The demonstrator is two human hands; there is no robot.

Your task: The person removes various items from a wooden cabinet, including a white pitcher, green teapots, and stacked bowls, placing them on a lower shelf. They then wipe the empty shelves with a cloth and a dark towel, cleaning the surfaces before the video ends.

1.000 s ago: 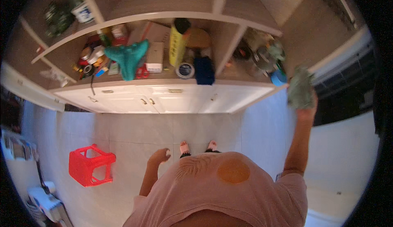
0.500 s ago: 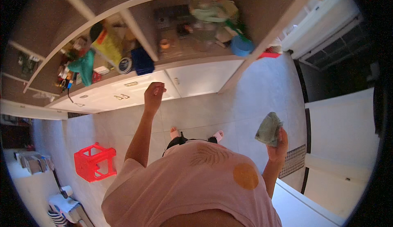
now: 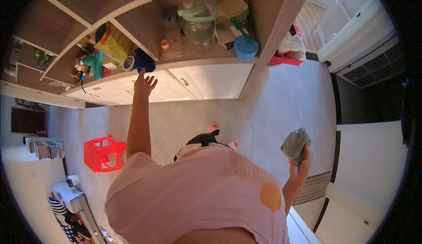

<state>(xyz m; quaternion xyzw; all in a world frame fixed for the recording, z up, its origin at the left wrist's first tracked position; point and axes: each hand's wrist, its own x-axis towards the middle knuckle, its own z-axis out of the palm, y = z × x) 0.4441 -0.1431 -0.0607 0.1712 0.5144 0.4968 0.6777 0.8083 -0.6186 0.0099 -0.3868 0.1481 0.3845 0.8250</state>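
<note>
My left hand (image 3: 143, 85) reaches up to the shelf edge with its fingers spread and nothing in it. Just beyond the fingertips lies a dark blue, cloth-like thing (image 3: 145, 61); whether a finger touches it I cannot tell. Beside it are a round tin (image 3: 129, 63), a yellow bag (image 3: 112, 45) and a teal cloth-like thing (image 3: 93, 63). Off to the right, over the floor, my right hand (image 3: 300, 165) grips a crumpled grey-green cloth (image 3: 295, 145).
The shelf compartment to the right holds a clear jar (image 3: 198, 30), a light blue cup (image 3: 245, 47) and a small orange item (image 3: 165, 44). White cabinet doors (image 3: 215, 81) run below. A red plastic stool (image 3: 104, 154) stands at left; a red box (image 3: 285, 61) lies past the cabinet's right end.
My left hand has moved left and up toward the dark blue thing, and its fingers have spread. The right hand still holds the cloth, slightly farther right. My view has shifted along the cabinet.
</note>
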